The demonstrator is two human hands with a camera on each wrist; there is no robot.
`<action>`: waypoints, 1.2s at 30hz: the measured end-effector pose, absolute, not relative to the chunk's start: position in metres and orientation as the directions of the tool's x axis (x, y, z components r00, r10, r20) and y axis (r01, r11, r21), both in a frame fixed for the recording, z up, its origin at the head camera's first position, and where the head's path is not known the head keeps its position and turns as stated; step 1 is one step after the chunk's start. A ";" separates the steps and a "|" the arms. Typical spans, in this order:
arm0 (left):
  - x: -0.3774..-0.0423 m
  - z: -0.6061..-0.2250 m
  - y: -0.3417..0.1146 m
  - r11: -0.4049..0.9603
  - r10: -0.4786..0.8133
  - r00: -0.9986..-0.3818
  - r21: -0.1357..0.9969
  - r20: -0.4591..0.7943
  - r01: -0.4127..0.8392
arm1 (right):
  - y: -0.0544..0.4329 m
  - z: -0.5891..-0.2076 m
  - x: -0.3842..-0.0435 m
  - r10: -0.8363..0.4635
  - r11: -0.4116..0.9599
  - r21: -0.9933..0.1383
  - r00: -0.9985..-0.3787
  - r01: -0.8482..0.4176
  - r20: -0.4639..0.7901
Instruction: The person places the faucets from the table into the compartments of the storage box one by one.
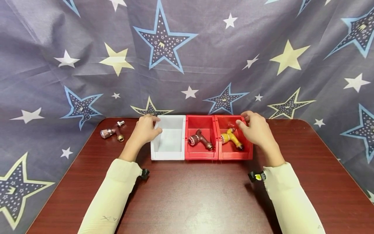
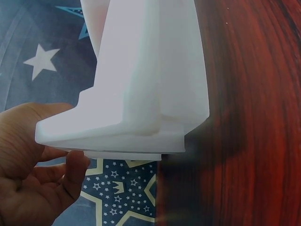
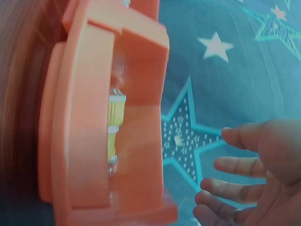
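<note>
Three open bins stand side by side: a white bin [image 1: 168, 156], a middle red bin [image 1: 201, 156] and a right red bin [image 1: 235, 156]. My left hand [image 1: 144, 130] grips the white bin's left side wall, its fingers curled at the rim in the left wrist view. Inside the middle bin lies a brown valve-like fitting [image 1: 200, 139] with a ribbed knob; a yellow fitting [image 1: 232, 139] of similar shape lies in the right one. My right hand [image 1: 258, 129] is by the right bin's far right corner, fingers spread and apart from the wall in the right wrist view.
Left of the bins, another brown fitting [image 1: 116, 132] with a silver knob lies on the dark red wooden table [image 1: 193, 195]. A grey cloth with stars [image 1: 204, 58] hangs right behind the table's far edge.
</note>
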State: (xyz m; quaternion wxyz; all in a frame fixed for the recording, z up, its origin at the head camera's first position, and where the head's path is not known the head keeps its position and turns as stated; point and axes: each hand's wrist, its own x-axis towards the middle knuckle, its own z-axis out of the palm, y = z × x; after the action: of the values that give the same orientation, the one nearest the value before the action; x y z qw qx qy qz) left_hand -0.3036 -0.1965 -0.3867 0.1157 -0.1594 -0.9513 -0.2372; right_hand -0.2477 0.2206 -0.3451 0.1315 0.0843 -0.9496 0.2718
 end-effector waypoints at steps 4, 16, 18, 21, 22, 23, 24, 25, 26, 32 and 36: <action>-0.304 -0.387 -0.197 0.837 0.248 -0.923 0.415 0.293 0.356 | 0.234 -0.349 -0.250 -0.065 0.804 -0.558 -0.963 -0.205 0.260; -0.305 -0.388 -0.197 0.843 0.245 -0.927 0.411 0.284 0.348 | 0.259 -0.368 -0.259 -0.027 0.722 -0.690 -0.999 -0.039 0.028; -0.305 -0.388 -0.197 0.843 0.244 -0.928 0.412 0.282 0.346 | 0.261 -0.371 -0.261 -0.033 0.648 -0.762 -0.999 -0.012 -0.012; -0.305 -0.388 -0.197 0.843 0.244 -0.927 0.411 0.284 0.347 | 0.263 -0.373 -0.263 -0.055 0.484 -0.874 -0.995 0.048 -0.086; -0.305 -0.388 -0.197 0.842 0.244 -0.927 0.411 0.286 0.349 | 0.264 -0.374 -0.264 -0.067 0.429 -0.900 -0.992 0.069 -0.108; -0.305 -0.388 -0.197 0.841 0.245 -0.925 0.411 0.289 0.351 | 0.265 -0.375 -0.265 -0.077 0.385 -0.919 -0.989 0.087 -0.126; -0.306 -0.388 -0.197 0.842 0.246 -0.924 0.409 0.292 0.353 | 0.266 -0.376 -0.265 -0.087 0.347 -0.932 -0.986 0.105 -0.143; -0.306 -0.388 -0.197 0.842 0.246 -0.923 0.408 0.294 0.354 | 0.267 -0.377 -0.266 -0.099 0.313 -0.942 -0.983 0.119 -0.157; -0.306 -0.388 -0.197 0.841 0.246 -0.923 0.408 0.297 0.356 | 0.268 -0.377 -0.267 -0.111 0.284 -0.950 -0.980 0.130 -0.167; -0.306 -0.388 -0.197 0.842 0.247 -0.922 0.404 0.298 0.357 | 0.274 -0.380 -0.269 -0.155 0.204 -0.966 -0.970 0.156 -0.189; -0.305 -0.387 -0.196 0.845 0.251 -0.924 0.400 0.290 0.355 | 0.277 -0.383 -0.269 -0.175 0.181 -0.971 -0.966 0.156 -0.188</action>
State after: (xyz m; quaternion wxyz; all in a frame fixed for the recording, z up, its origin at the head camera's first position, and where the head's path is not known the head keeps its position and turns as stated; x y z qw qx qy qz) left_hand -0.3045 -0.1965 -0.3865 0.1139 -0.1587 -0.9537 -0.2286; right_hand -0.2689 0.2773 -0.3826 -0.1295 0.0062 -0.7575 0.6398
